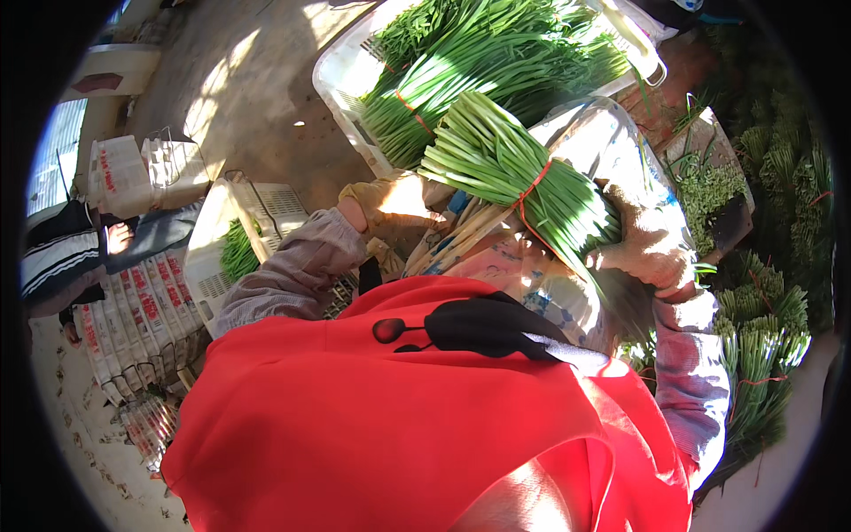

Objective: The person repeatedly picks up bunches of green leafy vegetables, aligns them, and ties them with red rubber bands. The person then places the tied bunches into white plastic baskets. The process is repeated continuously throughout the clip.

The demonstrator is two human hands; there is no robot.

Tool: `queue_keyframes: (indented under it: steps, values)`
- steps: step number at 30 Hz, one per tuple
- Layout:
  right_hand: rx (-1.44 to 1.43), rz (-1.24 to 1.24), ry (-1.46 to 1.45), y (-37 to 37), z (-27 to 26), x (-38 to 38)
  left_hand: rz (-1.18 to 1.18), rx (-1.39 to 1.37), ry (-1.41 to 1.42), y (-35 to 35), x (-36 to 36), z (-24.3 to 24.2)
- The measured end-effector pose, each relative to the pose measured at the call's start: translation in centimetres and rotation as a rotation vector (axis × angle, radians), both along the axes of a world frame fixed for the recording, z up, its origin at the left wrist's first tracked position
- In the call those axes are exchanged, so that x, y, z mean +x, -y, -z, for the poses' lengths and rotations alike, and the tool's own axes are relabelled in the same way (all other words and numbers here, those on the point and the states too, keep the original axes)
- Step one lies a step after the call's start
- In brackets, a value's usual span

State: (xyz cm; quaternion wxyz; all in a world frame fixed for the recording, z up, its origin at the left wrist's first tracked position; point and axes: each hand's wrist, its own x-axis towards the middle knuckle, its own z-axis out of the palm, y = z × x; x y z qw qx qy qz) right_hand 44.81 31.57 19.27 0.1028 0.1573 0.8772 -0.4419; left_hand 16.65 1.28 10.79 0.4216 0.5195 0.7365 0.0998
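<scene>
In front of me a bundle of green chives [512, 153], tied with a red band [535, 183], lies tilted across my lap. My right hand [648, 239], in a soiled work glove, grips its leafy side. My left hand [392, 199], also gloved, is beside the pale cut ends at the left; its fingertips are partly hidden, so I cannot tell whether it holds anything. Pale flat strips [459, 236] lie beneath the bundle, over a patterned cloth [532, 279] on my lap.
A white plastic crate [339, 100] ahead holds tied chives [425, 100]. At right are a board with chopped trimmings [705, 186] and more tied bundles [758, 352]. Leftward stand another crate [206, 259], stacked crates [143, 306] and a person's striped sleeve [66, 246].
</scene>
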Motion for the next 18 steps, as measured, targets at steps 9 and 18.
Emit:
queue_keyframes:
  steps: [9,18]
  values:
    - [-0.431,0.56,-0.424,2.7,0.1,4.8,0.089,0.424,0.364,-14.2,0.9,-8.6]
    - [-0.393,0.611,-0.531,2.7,-4.4,6.3,-0.22,0.633,1.545,-22.9,11.0,-8.9]
